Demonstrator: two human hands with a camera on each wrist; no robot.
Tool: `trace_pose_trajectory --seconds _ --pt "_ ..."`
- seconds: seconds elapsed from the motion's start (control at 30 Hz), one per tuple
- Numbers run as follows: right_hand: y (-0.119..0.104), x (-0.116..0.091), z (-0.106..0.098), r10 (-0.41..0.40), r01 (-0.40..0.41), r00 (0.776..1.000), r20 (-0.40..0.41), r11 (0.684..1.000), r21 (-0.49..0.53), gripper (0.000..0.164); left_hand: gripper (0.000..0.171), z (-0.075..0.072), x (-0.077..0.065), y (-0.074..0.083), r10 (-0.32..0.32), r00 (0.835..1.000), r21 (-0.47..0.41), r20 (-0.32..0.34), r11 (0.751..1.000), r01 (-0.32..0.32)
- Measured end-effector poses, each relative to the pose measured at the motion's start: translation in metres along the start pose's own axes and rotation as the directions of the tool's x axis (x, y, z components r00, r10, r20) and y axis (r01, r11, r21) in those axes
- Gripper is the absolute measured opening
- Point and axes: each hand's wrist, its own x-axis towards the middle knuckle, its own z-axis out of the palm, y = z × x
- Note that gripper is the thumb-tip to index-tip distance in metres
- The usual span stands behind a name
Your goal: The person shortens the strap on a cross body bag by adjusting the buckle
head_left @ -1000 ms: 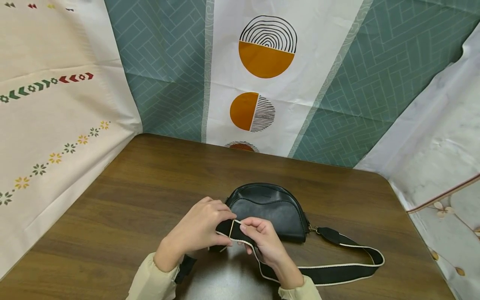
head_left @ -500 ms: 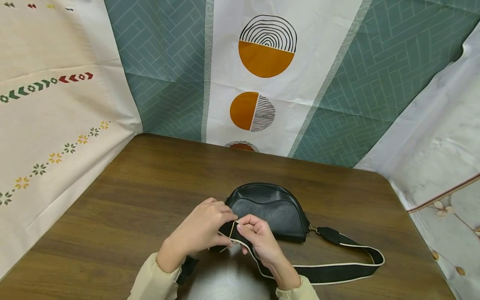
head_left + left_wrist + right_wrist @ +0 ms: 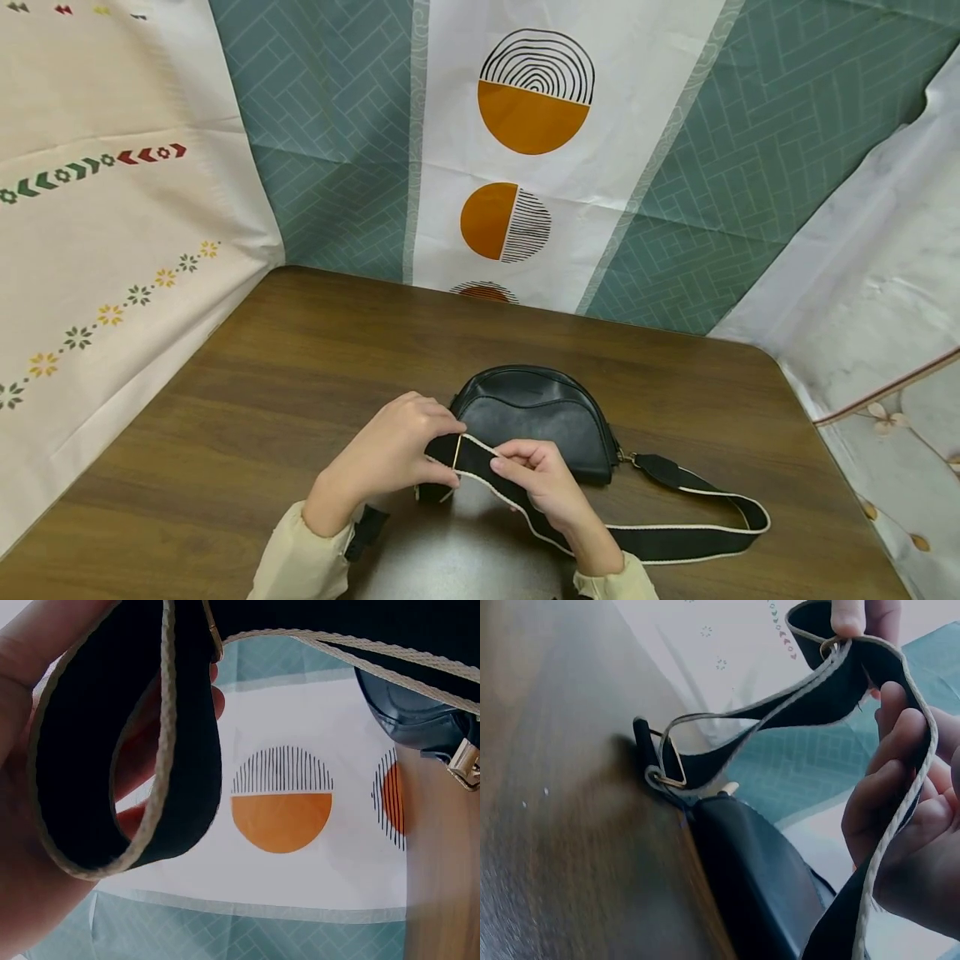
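A black half-moon handbag [image 3: 536,429] lies on the table, and its wide black strap [image 3: 660,544] with cream edging runs off to the right. My left hand [image 3: 390,446] grips that strap beside a thin gold slider [image 3: 457,452], thumb below and fingers above. In the left wrist view a loop of the strap [image 3: 191,795] hangs in the palm. My right hand [image 3: 551,483] pinches the strap a little right of the slider, thumb on top. In the right wrist view its curled fingers [image 3: 892,750] lie behind the strap, and a gold ring [image 3: 676,761] links another strap section near the bag.
The brown wooden table [image 3: 315,358] extends behind and left of the bag. A gold clasp [image 3: 626,458] joins the strap to the bag's right side. Patterned cloths [image 3: 330,167] hang along the table's back and sides.
My right hand first shifted slightly left towards the slider, then moved right along the strap, so more strap shows between the hands. My left hand moved slightly left. The bag stays put.
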Motion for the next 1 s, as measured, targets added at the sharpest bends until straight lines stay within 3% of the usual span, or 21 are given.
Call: trace_pose_trajectory --seconds 0.37,0.67,0.83,1.0 --pt "-0.004 0.008 0.013 0.033 -0.035 0.997 -0.072 0.999 -0.020 0.026 0.050 0.007 0.007 0.009 0.067 0.998 0.034 0.015 0.997 -0.067" --pt "-0.008 0.006 0.010 0.039 -0.042 0.997 -0.073 0.999 -0.033 0.029 0.050 0.009 0.008 0.009 0.085 0.996 0.036 0.005 0.996 -0.085" --pt "-0.008 0.002 -0.001 -0.009 0.004 0.999 -0.052 0.994 -0.107 0.025 0.052 0.008 0.007 0.007 0.059 0.998 0.017 -0.002 0.998 -0.059" --pt "-0.005 -0.001 -0.008 -0.063 0.061 0.998 -0.019 0.993 -0.103 0.021 0.053 0.007 0.006 0.006 0.050 0.999 0.003 -0.003 0.999 -0.050"
